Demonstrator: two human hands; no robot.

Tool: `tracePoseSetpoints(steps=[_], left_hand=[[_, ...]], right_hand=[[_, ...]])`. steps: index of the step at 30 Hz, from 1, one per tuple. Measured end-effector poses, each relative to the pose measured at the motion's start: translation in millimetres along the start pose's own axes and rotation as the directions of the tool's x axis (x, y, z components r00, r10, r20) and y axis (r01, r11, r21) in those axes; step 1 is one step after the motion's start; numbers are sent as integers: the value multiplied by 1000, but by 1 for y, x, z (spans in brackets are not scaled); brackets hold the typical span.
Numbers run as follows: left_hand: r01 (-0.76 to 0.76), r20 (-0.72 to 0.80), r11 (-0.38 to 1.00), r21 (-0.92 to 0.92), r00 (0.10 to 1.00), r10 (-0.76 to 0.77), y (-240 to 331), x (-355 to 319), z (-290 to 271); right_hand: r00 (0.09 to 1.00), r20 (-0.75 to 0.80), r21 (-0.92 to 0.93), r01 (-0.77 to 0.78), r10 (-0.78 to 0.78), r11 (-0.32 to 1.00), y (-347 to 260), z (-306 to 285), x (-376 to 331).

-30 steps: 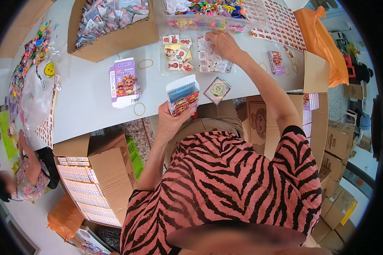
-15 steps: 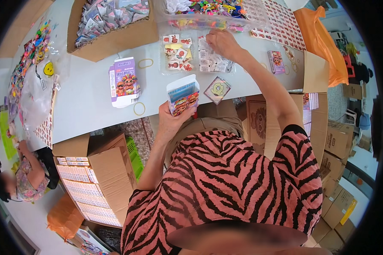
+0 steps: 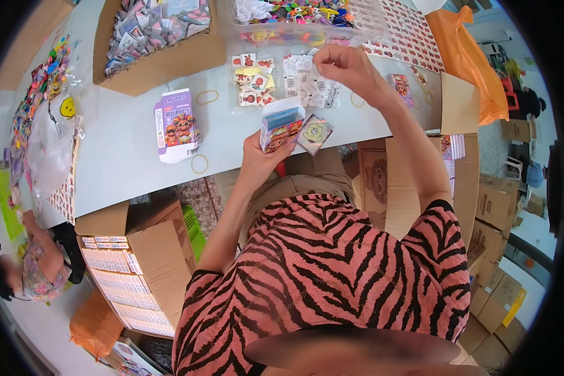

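My left hand (image 3: 262,161) is wrapped round a small purple printed carton (image 3: 281,134), held upright with its top flap open. Close beside the carton, a square card with a yellow cartoon figure (image 3: 316,133) lies at the table's near edge. Over a clear tray of small white packets (image 3: 304,84), my right hand (image 3: 348,70) is raised with its fingertips pinched together. Whatever is between them is too small to make out. Left of those packets sits another clear tray holding red-printed white stickers (image 3: 249,95).
A flattened-looking purple carton (image 3: 177,128) lies on the left of the table, near loose rubber bands (image 3: 199,164). Behind stand a cardboard box of packets (image 3: 163,59) and a clear bin of colourful trinkets (image 3: 307,31). An orange bag (image 3: 476,69) hangs right. Another person (image 3: 41,260) sits at far left.
My right hand has lifted off the white packets and drawn slightly right and nearer, fingers pinched. The left hand has moved the carton right and up, close to the square card.
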State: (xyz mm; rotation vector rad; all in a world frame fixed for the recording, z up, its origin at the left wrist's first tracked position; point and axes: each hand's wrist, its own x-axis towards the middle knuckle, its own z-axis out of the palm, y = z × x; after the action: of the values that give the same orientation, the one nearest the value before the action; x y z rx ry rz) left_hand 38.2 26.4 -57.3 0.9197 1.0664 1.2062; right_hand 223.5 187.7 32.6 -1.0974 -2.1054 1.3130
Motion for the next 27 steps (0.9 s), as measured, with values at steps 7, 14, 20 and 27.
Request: tracePoseSetpoints(steps=[7,14,20,27], left_hand=[[-15,39,1000,-22,999,16,5,8,13],[29,-2,1000,-9,1000,-29,1,7,12],[-15,-10,999,35,1000,16,-2,5,10],[90,-27,996,5,996,-90,-14,-12,-3]], right_hand=[[934,-54,-287,323,-352,902,-29,36,-27],[869,27,-565,421,-495,709,-34,52,-35],[952,124,-291,304,-280,907,-33,42,-35],[981,-22,-623,136,-191,770,45,20,9]])
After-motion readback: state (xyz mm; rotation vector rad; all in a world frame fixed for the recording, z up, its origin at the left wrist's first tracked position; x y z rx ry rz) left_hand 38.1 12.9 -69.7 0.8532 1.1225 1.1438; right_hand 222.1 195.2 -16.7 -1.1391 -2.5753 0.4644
